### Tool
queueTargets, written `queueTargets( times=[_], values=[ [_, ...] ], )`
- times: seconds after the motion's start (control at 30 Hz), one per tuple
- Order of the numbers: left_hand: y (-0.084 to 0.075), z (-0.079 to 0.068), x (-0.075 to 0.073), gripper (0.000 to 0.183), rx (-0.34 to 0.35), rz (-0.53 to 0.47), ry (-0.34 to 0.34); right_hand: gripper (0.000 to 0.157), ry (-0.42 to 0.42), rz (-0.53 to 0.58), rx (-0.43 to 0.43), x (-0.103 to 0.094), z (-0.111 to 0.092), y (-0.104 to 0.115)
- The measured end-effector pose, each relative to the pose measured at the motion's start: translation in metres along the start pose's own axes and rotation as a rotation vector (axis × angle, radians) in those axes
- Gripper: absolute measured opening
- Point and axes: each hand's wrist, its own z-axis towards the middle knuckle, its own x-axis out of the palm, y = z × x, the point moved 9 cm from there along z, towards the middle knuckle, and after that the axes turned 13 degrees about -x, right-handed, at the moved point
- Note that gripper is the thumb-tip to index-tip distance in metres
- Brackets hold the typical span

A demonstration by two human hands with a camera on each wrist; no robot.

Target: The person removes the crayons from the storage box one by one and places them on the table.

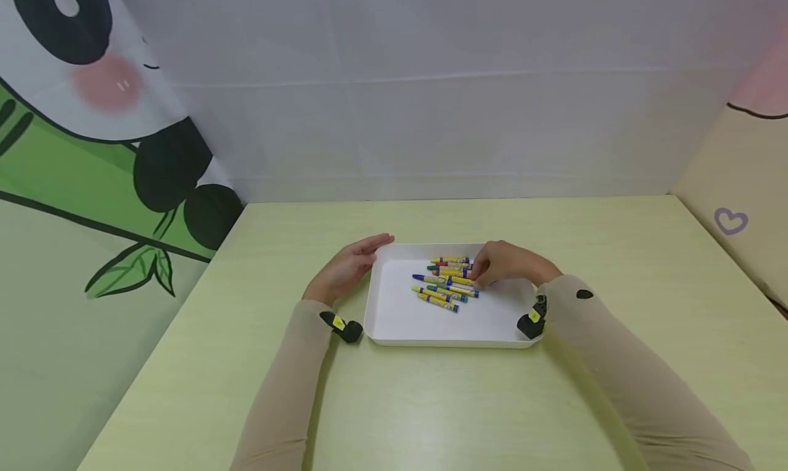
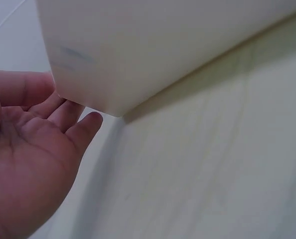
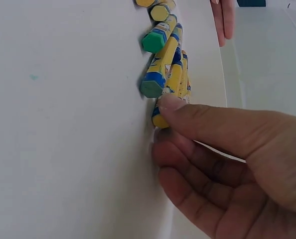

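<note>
Several crayons in yellow wrappers (image 1: 438,301) lie in a loose group on a white tray (image 1: 394,324). My right hand (image 1: 507,261) is over the tray at the right end of the group. In the right wrist view its thumb and index finger pinch the end of a yellow crayon (image 3: 159,121), with the other fingers curled below. A crayon with a green end (image 3: 154,42) lies beside it. My left hand (image 1: 341,273) rests at the tray's far left corner, fingers extended. In the left wrist view those fingers partly pass behind the tray's outer wall (image 2: 133,55).
The tray stands on a pale wooden table (image 1: 431,402). A grey-white cloth wall (image 1: 431,129) rises behind it, a cartoon-printed panel (image 1: 74,170) stands at the left, and a cream panel with a purple heart (image 1: 730,221) at the right.
</note>
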Motion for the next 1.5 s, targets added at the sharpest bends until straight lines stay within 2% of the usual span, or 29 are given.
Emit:
queueTargets(
  times=[0.4, 0.63, 1.07, 1.17, 1.37, 1.5],
  values=[
    [0.001, 0.004, -0.001, 0.051, -0.019, 0.043, -0.001, 0.006, -0.034, -0.021, -0.018, -0.002, -0.003, 0.001],
    [0.005, 0.001, -0.004, 0.051, -0.060, 0.068, -0.028, 0.004, -0.040, -0.027, -0.041, 0.001, -0.002, 0.001],
    [-0.001, 0.004, -0.001, 0.049, -0.021, 0.066, 0.027, 0.008, -0.055, -0.036, -0.047, -0.006, -0.007, 0.001],
    [-0.002, 0.004, 0.000, 0.048, -0.018, 0.087, 0.023, 0.007, -0.063, -0.045, -0.054, -0.010, -0.009, 0.001],
    [0.005, 0.000, -0.003, 0.047, -0.070, 0.150, -0.008, 0.008, -0.045, -0.020, -0.073, -0.011, -0.014, 0.005],
    [0.000, -0.001, -0.005, 0.046, -0.046, 0.172, -0.012, 0.010, -0.054, -0.023, -0.070, -0.016, -0.018, 0.008]
  ],
)
